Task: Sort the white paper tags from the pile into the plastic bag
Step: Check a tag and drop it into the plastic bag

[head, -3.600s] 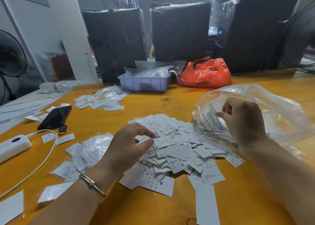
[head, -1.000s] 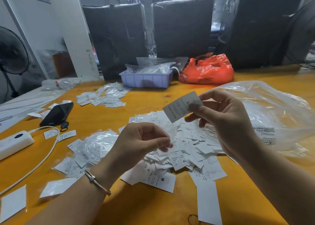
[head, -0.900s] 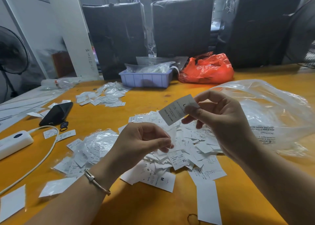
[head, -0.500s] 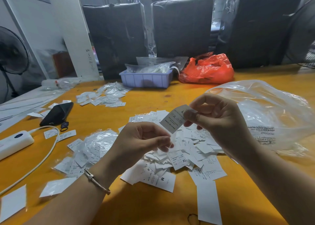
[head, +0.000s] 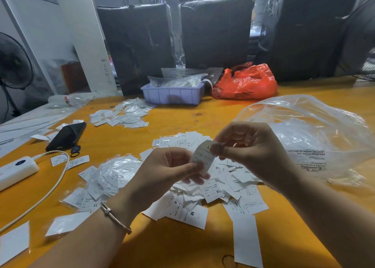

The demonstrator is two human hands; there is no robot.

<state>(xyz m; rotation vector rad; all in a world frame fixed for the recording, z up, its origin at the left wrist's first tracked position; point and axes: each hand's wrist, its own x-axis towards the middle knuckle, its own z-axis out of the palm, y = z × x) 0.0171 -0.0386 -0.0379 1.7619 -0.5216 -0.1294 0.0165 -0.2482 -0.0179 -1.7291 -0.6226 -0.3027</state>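
One white tag (head: 200,156) is pinched between the left hand (head: 164,172) and right hand (head: 251,152) above the pile (head: 215,188). The orange counter (head: 182,245) is strewn with tags; the clear plastic bag (head: 316,137) is spread at right. Dark wrapped blocks (head: 215,30) are stood along the far side.

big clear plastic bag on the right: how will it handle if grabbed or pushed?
Clear plastic bag looks thin and crumpled, so probably floppy, collapsing under a one-point grab. It sits puffed up with little visible inside, so likely very light and would slide on the orange table if pushed.

Both hands hold one white paper tag (head: 203,156) above the pile of tags (head: 215,184): left hand (head: 168,172) below, right hand (head: 249,148) on top.
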